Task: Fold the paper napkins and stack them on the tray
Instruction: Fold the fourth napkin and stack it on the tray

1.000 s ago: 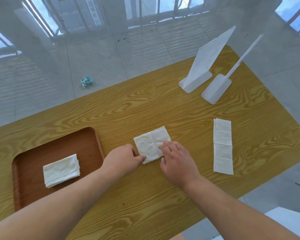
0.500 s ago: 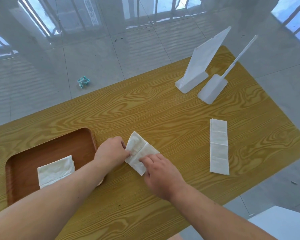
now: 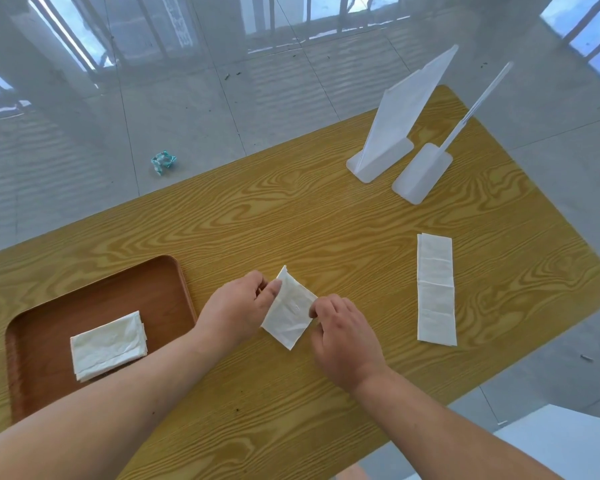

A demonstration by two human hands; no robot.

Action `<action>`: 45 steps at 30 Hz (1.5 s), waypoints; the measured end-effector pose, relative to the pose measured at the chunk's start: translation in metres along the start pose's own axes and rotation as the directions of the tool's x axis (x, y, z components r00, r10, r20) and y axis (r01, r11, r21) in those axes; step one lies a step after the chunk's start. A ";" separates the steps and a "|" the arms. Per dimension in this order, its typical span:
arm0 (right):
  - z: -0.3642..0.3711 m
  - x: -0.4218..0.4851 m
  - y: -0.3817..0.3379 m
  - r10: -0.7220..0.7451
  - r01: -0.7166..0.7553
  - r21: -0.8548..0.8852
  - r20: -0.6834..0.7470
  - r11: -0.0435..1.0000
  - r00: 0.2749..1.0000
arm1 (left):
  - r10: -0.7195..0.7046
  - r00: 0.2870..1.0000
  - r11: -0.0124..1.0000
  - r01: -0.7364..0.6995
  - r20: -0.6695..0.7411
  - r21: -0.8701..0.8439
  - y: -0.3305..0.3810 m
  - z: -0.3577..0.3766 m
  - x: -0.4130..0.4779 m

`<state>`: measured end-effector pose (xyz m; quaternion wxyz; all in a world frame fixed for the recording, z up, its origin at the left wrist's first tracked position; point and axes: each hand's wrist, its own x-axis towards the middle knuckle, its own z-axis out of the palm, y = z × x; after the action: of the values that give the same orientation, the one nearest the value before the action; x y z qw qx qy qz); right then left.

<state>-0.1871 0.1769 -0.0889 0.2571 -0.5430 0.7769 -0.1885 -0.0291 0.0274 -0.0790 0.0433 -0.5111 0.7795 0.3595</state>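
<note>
A small folded white napkin (image 3: 289, 313) is tilted up off the wooden table, held between both hands. My left hand (image 3: 238, 306) pinches its upper left edge with thumb and fingers. My right hand (image 3: 343, 336) grips its right edge. A brown tray (image 3: 94, 292) lies at the left, with a stack of folded napkins (image 3: 108, 344) on it. A long, strip-folded napkin (image 3: 435, 289) lies flat on the table to the right of my hands.
Two white plastic stands (image 3: 381, 161) (image 3: 421, 173) sit at the far right of the table (image 3: 291, 220). A crumpled wrapper (image 3: 163, 161) lies on the tiled floor beyond the table. A white surface (image 3: 568, 441) shows at the bottom right.
The napkin lay flat and wider under both hands a second ago; it has been folded in half, lifted at an angle and turned, now pinched by both hands.
</note>
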 end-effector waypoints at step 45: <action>0.020 0.059 -0.114 0.091 -0.424 0.646 0.482 0.634 0.871 | -0.161 0.968 0.906 0.222 0.194 -0.359 -0.100 -0.099 -0.052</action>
<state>-0.1058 0.0829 -0.0513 0.6328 -0.2999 0.6341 -0.3279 0.1083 -0.0145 -0.0348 0.0414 -0.5536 0.6355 0.5366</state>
